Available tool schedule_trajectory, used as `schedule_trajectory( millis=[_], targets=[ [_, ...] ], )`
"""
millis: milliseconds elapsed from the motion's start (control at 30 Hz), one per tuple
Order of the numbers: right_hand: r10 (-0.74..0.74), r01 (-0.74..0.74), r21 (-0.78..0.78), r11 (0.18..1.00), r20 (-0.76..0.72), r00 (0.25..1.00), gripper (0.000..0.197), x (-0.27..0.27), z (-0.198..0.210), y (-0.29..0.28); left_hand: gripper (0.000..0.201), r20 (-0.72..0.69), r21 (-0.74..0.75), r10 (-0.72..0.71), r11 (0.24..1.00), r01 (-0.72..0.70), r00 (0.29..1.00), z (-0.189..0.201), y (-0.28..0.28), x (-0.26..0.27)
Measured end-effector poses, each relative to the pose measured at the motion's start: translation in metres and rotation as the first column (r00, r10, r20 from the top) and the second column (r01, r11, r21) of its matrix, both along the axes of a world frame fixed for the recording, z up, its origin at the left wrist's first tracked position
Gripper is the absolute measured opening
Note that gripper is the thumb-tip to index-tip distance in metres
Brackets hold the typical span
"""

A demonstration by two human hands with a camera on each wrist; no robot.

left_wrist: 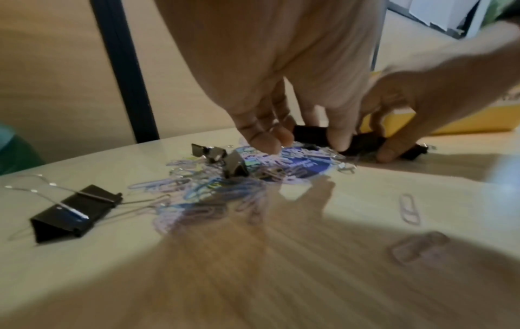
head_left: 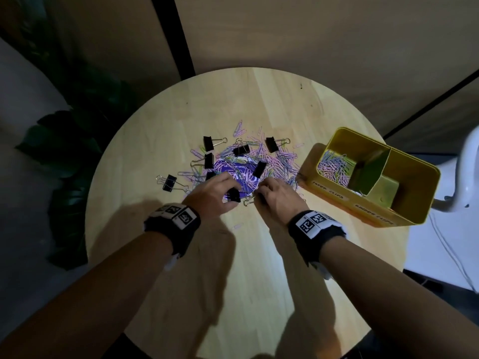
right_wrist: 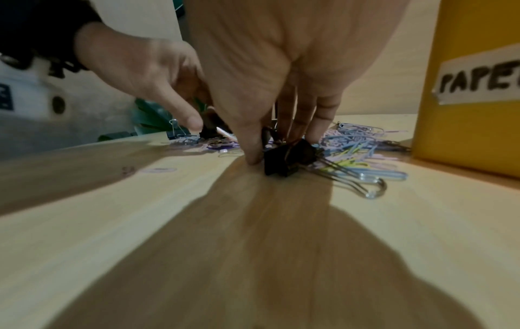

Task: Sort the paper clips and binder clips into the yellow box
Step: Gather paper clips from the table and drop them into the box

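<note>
A heap of pastel paper clips and several black binder clips lies mid-table on a purple card. At the pile's near edge my left hand pinches a black binder clip between thumb and fingers; the left wrist view shows that clip low over the card. Just to its right my right hand pinches another binder clip that still touches the wood, thumb on one side and fingers on the other. The yellow box stands at the right; its paper-clip compartment holds clips.
The round wooden table ends close behind the box and near my forearms. A lone binder clip sits left of the pile, and a stray paper clip lies between my wrists. A dark plant is off the left edge.
</note>
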State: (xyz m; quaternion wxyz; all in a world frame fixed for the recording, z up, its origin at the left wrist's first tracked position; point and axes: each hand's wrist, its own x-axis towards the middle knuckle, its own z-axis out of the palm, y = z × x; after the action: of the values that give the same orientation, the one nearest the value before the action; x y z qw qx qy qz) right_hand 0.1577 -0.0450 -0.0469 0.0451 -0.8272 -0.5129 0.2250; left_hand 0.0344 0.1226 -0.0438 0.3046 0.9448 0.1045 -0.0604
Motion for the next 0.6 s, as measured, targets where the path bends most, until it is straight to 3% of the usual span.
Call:
schedule_trajectory(
  millis=[167,267,400,500,600],
  targets=[
    [-0.132,0.146,0.136,0.980,-0.111,0.985,0.024,-0.005,0.008,-0.005,0.029,0.023,-0.146,0.113,0.983,-0.108,0.993,0.015,0.028,0.006],
    [-0.328,0.350,0.133,0.927,-0.159,0.931,0.029,0.007,0.019,-0.005,0.022,0.099,-0.097,0.252,0.965,-0.243,0.963,0.008,0.045,0.013],
    [-0.549,0.559,0.090,0.824,-0.116,0.828,0.037,0.030,0.020,0.004,0.023,0.053,-0.043,0.371,0.929,-0.369,0.927,-0.009,0.056,0.019],
    [-0.554,0.557,0.000,0.830,-0.111,0.825,0.045,0.035,0.016,0.006,0.031,0.032,0.006,0.374,0.927,-0.375,0.927,-0.014,0.056,0.017],
    [-0.471,0.473,0.008,0.881,-0.088,0.878,0.065,0.024,0.016,0.000,0.024,0.191,0.082,0.352,0.924,-0.372,0.916,-0.006,0.038,0.011]
  ],
)
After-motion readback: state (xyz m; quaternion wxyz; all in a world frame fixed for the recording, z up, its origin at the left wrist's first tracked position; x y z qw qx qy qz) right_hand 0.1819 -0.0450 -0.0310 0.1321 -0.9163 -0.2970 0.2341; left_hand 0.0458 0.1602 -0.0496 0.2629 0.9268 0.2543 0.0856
